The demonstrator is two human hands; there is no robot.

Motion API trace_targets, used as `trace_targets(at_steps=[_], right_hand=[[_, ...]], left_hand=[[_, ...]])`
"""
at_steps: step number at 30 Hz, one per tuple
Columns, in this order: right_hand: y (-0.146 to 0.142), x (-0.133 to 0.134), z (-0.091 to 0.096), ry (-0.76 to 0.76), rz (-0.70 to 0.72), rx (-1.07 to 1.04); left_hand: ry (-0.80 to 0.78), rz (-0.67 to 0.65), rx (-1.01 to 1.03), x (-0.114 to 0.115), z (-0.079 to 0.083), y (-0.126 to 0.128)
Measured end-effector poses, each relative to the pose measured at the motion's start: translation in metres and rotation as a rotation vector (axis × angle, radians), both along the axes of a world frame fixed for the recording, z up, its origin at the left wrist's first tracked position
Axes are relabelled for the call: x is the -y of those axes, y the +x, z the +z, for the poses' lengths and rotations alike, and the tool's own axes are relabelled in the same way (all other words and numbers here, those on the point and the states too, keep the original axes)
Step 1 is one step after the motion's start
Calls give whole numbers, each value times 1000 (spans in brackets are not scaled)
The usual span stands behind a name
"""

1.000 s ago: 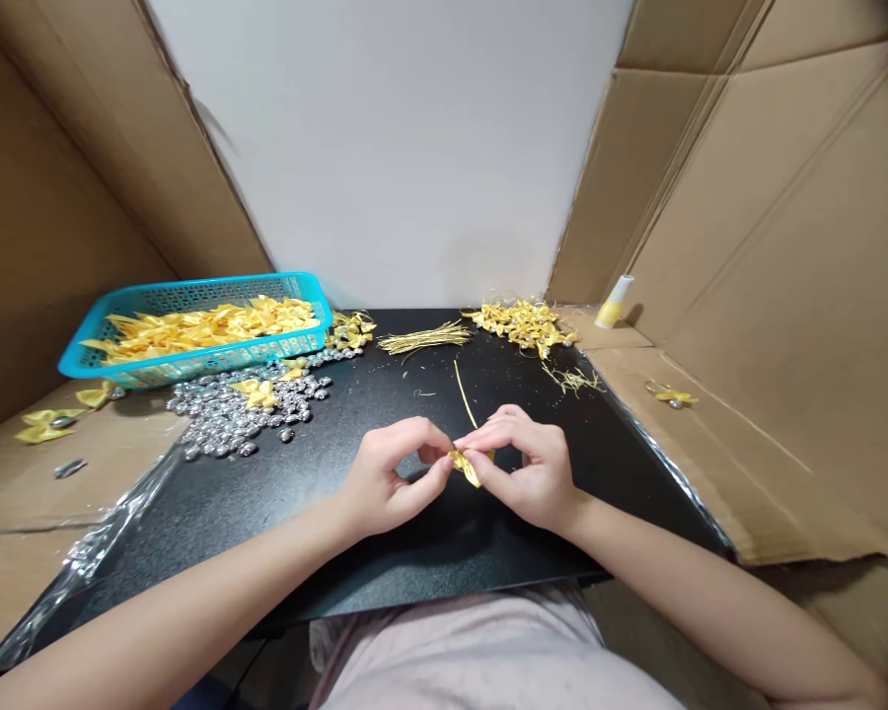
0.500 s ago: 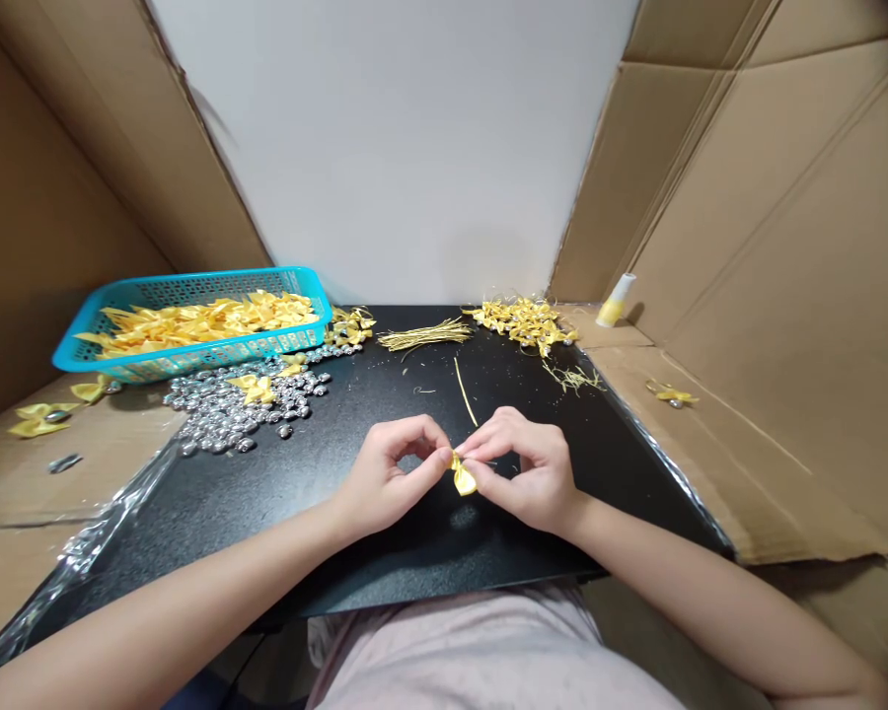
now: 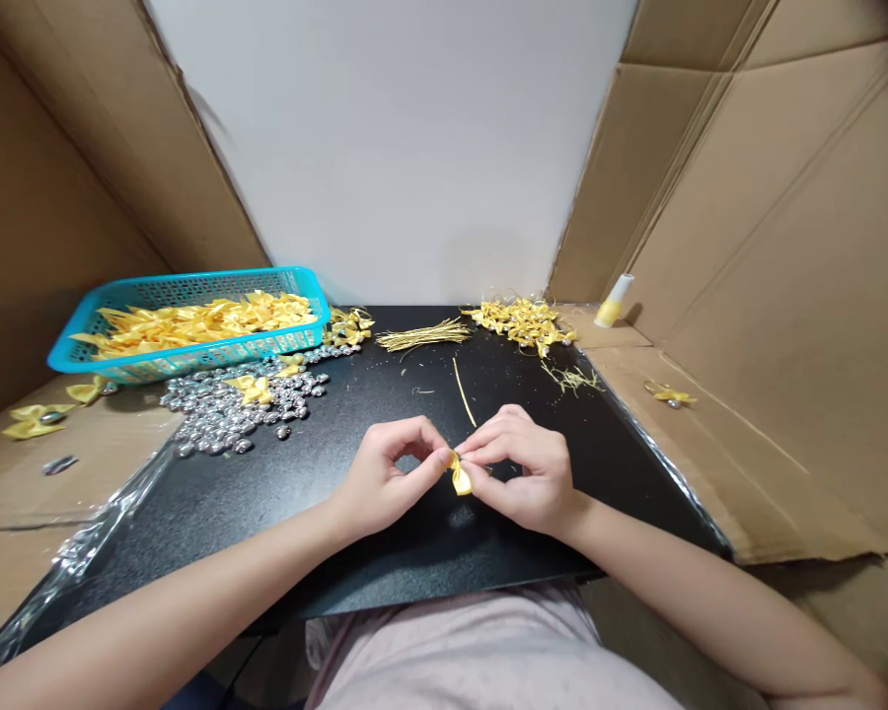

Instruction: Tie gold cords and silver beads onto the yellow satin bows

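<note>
A small yellow ribbon bow (image 3: 460,477) is pinched between both hands just above the black table (image 3: 385,552). My left hand (image 3: 389,476) grips its left side with thumb and forefinger, the other fingers curled. My right hand (image 3: 519,469) pinches its right side, fingers closed together. A single gold wire (image 3: 464,391) lies on the table just beyond my hands. What else sits between my fingertips is too small to make out.
A teal basket (image 3: 192,292) of yellow ribbon bows stands back left, with a heap of silver beads (image 3: 229,409) in front. A bundle of gold wires (image 3: 423,336) and a pile of finished bows (image 3: 524,321) lie at the back. Cardboard walls enclose both sides; a small bottle (image 3: 613,302) stands right.
The bow has turned from lying sideways to hanging down between my fingertips. Both hands stay in the same place with small finger movements.
</note>
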State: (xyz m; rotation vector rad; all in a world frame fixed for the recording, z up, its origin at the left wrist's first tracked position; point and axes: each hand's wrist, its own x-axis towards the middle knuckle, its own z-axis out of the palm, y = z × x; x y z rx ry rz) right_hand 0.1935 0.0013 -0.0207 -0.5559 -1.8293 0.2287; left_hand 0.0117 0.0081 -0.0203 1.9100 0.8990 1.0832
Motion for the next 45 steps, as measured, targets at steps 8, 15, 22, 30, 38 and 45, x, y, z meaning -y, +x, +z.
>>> trace_targets(at_steps=[8,15,22,30,38,45], right_hand=[[2,2,-3,158,-112,136],[4,4,-4,314,-241,350],[7,4,-5,355,-231,387],[15,-10,0,85,-36,268],[19,-19,6,-302,174,288],[13,-12,6,-232,107,317]], left_hand=[[41,33,-54,0,-2,0],[-10,103,-90,3,-6,0],[79,55,-96,2,-10,-2],[281,5,-108,-3,-9,-7],[354,-150,-135,-13,-10,-14],[400,-200,-185,-14,-9,-14]])
